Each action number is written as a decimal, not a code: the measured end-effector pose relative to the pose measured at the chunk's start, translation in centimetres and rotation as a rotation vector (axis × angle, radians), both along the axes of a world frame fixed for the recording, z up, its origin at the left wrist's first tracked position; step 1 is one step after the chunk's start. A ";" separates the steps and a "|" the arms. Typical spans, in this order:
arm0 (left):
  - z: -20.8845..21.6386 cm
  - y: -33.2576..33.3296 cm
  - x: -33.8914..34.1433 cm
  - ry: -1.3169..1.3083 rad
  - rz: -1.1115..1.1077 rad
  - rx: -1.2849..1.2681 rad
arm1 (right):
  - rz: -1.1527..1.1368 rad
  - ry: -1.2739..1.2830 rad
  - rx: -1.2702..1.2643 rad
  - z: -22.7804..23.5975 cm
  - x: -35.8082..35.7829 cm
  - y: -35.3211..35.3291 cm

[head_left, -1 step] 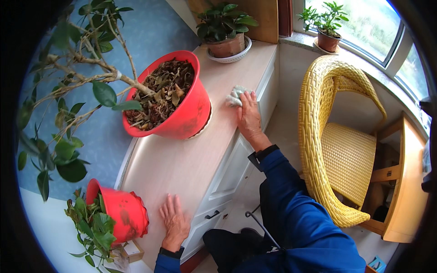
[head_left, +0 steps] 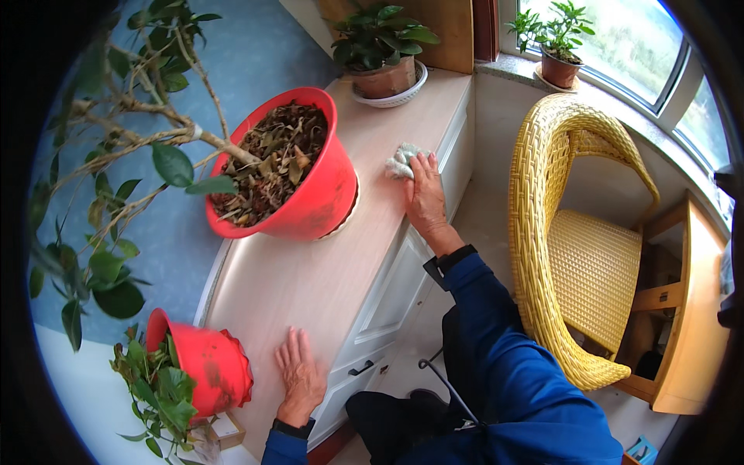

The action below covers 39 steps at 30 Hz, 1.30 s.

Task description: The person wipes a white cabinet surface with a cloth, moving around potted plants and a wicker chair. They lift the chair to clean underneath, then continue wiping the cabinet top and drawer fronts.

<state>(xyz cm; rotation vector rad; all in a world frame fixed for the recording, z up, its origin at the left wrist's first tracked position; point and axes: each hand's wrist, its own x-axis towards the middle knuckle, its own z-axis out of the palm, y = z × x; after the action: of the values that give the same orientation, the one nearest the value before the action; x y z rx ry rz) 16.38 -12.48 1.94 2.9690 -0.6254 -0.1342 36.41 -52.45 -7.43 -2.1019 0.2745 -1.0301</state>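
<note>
Lays the right hand [head_left: 426, 203], a little toward two o'clock from the middle of the view, palm down with fingers stretched nearly straight. Covers with those fingertips the edge of a crumpled pale cloth [head_left: 399, 161], at one o'clock, on the table [head_left: 271, 287] near its front edge. Cannot tell, with the thumb and palm hidden, whether pinching the cloth or only pressing on it.

Places the left hand [head_left: 302, 386] at seven o'clock, palm down over the table, wide open with fingers slightly spread and with nothing seen in hold. Wears blue sleeves [head_left: 535, 356] and a dark band at each wrist.

Has a large red pot [head_left: 322, 190] at ten o'clock, on a pale saucer [head_left: 354, 209], filled with dry leaves around a slanting trunk; near the cloth, but apart from it. Has a smaller red pot [head_left: 213, 372] with trailing leaves toward eight o'clock, beyond the left hand, and beside it a small box [head_left: 229, 428]. Shows at twelve o'clock a brown pot [head_left: 387, 80] in a white saucer [head_left: 399, 99], and between one and two a windowsill pot [head_left: 559, 71]. Shows at three o'clock a yellow woven chair [head_left: 585, 271], and just past it a wooden cabinet [head_left: 701, 318]. Shows at six o'clock a black drawer handle [head_left: 361, 367].
</note>
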 end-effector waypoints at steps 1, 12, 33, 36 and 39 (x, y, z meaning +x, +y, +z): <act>-0.2 -1.0 0.6 0.040 0.049 0.025 | 0.003 0.015 0.020 0.0 0.6 -0.9; -0.6 -2.8 2.2 0.022 0.088 0.010 | -0.078 -0.215 0.237 -0.6 3.5 -4.3; -1.3 -3.6 2.6 0.003 0.186 0.083 | 0.717 0.150 0.427 11.8 -28.1 6.3; 1.0 -7.9 1.4 0.009 0.031 -0.259 | 0.736 0.172 0.377 15.5 -32.5 2.8; 3.7 -14.3 -0.6 0.237 -0.133 -0.725 | 0.669 -0.010 0.322 17.1 -37.7 -3.3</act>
<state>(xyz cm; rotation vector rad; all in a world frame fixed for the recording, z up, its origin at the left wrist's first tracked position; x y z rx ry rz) 15.77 -26.83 5.66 2.1794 -0.6616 -0.2119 -1.30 -55.72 9.69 -1.7052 -0.2467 -0.5486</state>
